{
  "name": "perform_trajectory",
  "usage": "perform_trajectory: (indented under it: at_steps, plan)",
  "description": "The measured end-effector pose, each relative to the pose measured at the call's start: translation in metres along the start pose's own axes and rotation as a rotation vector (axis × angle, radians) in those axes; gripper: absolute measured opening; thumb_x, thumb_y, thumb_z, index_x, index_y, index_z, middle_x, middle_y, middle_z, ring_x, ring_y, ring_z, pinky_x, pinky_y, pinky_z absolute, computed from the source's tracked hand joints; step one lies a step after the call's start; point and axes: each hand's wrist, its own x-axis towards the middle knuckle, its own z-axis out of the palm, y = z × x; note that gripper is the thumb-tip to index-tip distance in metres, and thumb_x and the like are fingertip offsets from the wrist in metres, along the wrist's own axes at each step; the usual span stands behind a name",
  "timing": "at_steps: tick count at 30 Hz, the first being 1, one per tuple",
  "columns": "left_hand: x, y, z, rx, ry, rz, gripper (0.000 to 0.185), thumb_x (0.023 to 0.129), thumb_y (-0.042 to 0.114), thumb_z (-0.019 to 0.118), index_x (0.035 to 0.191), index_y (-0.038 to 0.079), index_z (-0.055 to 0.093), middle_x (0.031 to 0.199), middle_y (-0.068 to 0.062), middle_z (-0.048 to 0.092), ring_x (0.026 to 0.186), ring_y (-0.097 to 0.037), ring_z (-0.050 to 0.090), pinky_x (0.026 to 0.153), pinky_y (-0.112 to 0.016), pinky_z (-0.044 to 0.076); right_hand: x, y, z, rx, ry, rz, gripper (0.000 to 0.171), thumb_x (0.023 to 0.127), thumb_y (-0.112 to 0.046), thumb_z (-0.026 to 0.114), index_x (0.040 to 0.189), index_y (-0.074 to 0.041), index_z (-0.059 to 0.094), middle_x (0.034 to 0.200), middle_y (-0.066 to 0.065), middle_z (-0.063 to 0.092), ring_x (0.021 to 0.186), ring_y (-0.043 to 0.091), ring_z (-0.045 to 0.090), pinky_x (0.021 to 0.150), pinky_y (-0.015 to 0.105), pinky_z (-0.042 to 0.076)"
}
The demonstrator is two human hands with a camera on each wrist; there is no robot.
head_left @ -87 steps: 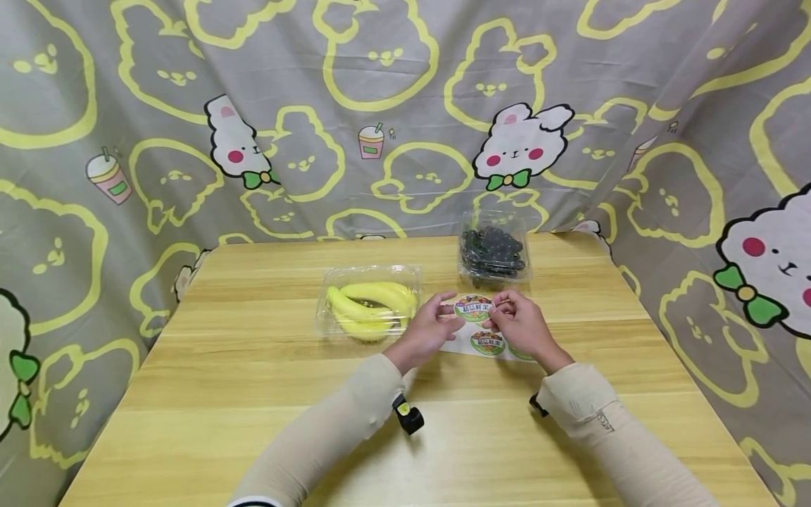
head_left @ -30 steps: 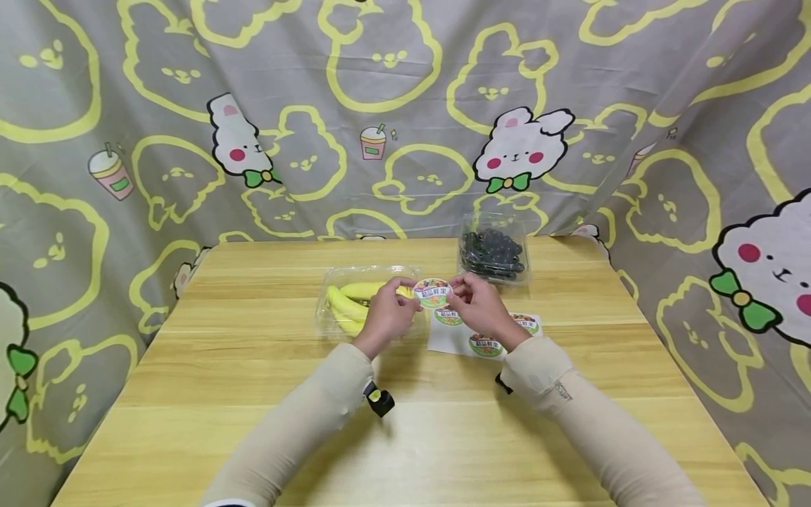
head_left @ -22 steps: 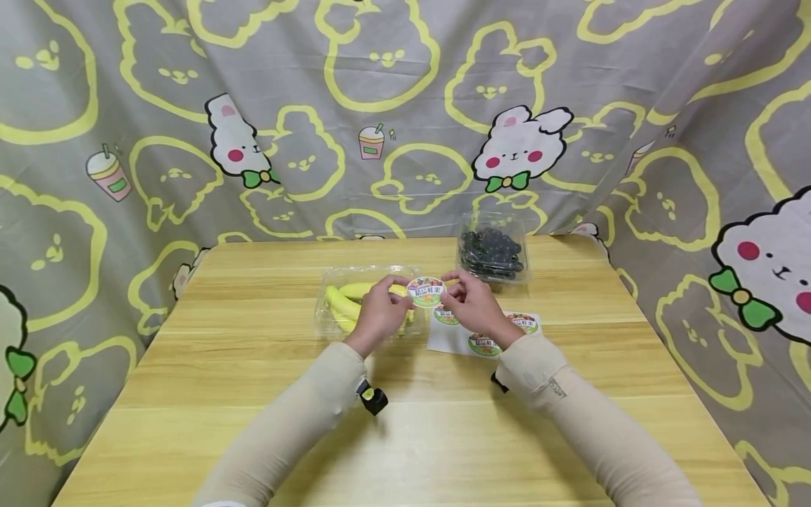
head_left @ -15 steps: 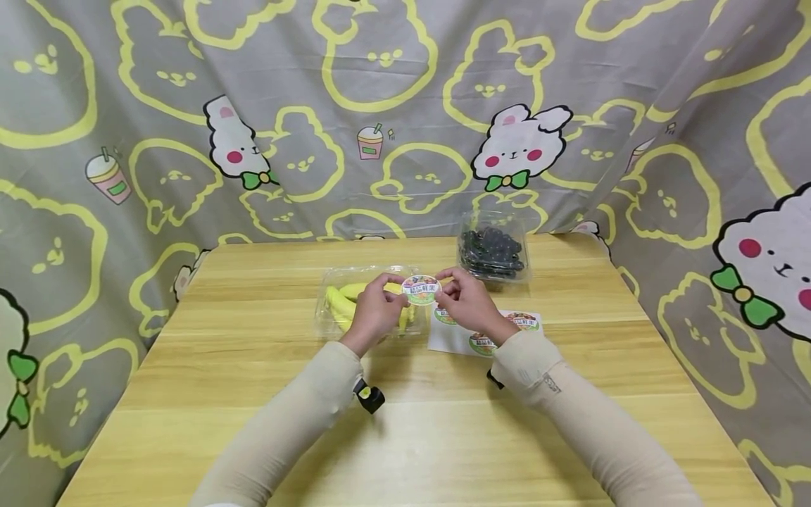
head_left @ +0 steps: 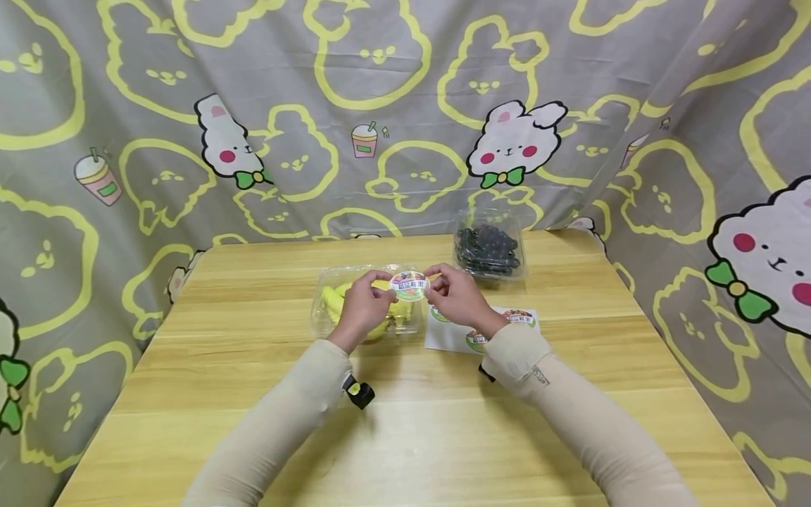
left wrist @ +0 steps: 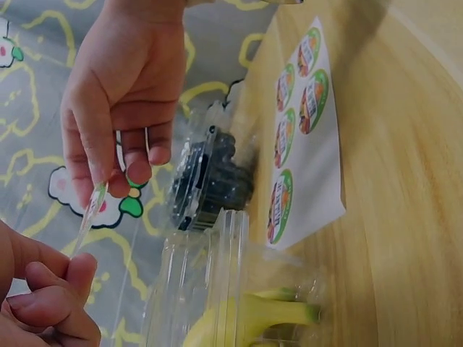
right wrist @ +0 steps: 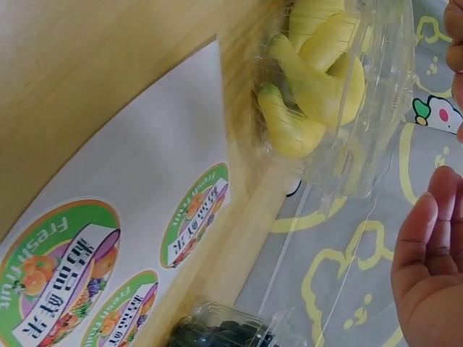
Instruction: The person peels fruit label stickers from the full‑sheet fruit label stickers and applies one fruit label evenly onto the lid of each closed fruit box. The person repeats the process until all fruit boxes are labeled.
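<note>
Held up near the centre of the head view: a round fruit sticker (head_left: pixel 409 286), pinched at its left edge by thumb and fingers of the left hand (head_left: pixel 362 303), at its right edge by those of the right hand (head_left: pixel 457 296). Seen nearly edge-on at left in the left wrist view, apart from the clear clamshell box (left wrist: pixel 231 253) at lower centre. Inside that box, partly behind the left hand in the head view, yellow bananas (head_left: pixel 334 303). Lying right of centre, a white sticker sheet (head_left: pixel 446 338), bearing five stickers (left wrist: pixel 284 137) in the left wrist view, lettered "Fresh Fruit" in the right. Set farther back, upper right of centre, a second clear box (head_left: pixel 521 264) of dark grapes (head_left: pixel 488 250). Underneath, a wood-grain table (head_left: pixel 405 443); behind, a grey curtain (head_left: pixel 393 91).
</note>
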Motion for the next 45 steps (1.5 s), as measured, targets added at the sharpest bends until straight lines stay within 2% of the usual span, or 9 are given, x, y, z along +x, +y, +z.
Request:
perform_trajectory:
  at_steps: [8, 13, 24, 31, 36, 45]
  plan:
    - [0.001, -0.002, -0.010, 0.000, 0.006, -0.027, 0.037, 0.088, 0.010, 0.069, 0.124, 0.012, 0.060, 0.091, -0.008, 0.070, 0.081, -0.031, 0.065, 0.055, -0.029, 0.048, 0.009, -0.004, 0.005, -0.006, -0.023, -0.051, 0.029, 0.094, -0.009, 0.059, 0.123, -0.002, 0.057, 0.093, 0.016, 0.069, 0.067, 0.015, 0.060, 0.064, 0.033, 0.050]
    - [0.001, -0.004, -0.016, 0.010, -0.004, -0.038, 0.038, 0.088, 0.011, 0.070, 0.124, 0.012, 0.061, 0.092, -0.009, 0.070, 0.084, -0.034, 0.066, 0.056, -0.029, 0.048, 0.011, -0.004, 0.007, -0.022, -0.037, -0.050, 0.030, 0.094, -0.010, 0.060, 0.123, -0.003, 0.057, 0.093, 0.014, 0.069, 0.066, 0.014, 0.060, 0.063, 0.032, 0.050]
    - [0.004, -0.008, -0.028, 0.036, -0.004, -0.085, 0.037, 0.090, 0.012, 0.067, 0.126, 0.010, 0.059, 0.099, -0.011, 0.068, 0.081, -0.027, 0.064, 0.058, -0.030, 0.051, 0.020, -0.011, 0.015, -0.040, -0.066, -0.046, 0.031, 0.094, -0.012, 0.061, 0.124, -0.004, 0.058, 0.088, 0.002, 0.069, 0.066, 0.014, 0.059, 0.062, 0.031, 0.049]
    - [0.006, -0.012, -0.032, 0.059, 0.003, -0.100, 0.035, 0.091, 0.013, 0.066, 0.125, 0.010, 0.059, 0.101, -0.011, 0.066, 0.081, -0.026, 0.064, 0.061, -0.031, 0.052, 0.022, -0.014, 0.021, -0.024, -0.078, -0.043, 0.031, 0.094, -0.009, 0.062, 0.124, -0.003, 0.057, 0.090, 0.009, 0.069, 0.069, 0.015, 0.060, 0.066, 0.032, 0.051]
    - [0.006, -0.016, -0.031, 0.086, 0.016, -0.085, 0.035, 0.091, 0.012, 0.065, 0.125, 0.007, 0.059, 0.100, -0.012, 0.067, 0.080, -0.024, 0.064, 0.060, -0.029, 0.051, 0.025, -0.012, 0.027, -0.036, -0.067, -0.019, 0.031, 0.093, -0.008, 0.063, 0.122, -0.002, 0.058, 0.088, 0.003, 0.070, 0.072, 0.014, 0.062, 0.069, 0.031, 0.052]
    - [0.009, -0.018, -0.037, 0.148, 0.039, -0.017, 0.036, 0.090, 0.012, 0.063, 0.125, 0.004, 0.059, 0.099, -0.012, 0.067, 0.068, -0.020, 0.062, 0.052, -0.027, 0.048, 0.031, -0.013, 0.038, -0.016, -0.046, 0.030, 0.031, 0.093, -0.010, 0.063, 0.123, -0.004, 0.058, 0.088, 0.002, 0.068, 0.071, 0.015, 0.061, 0.068, 0.031, 0.052]
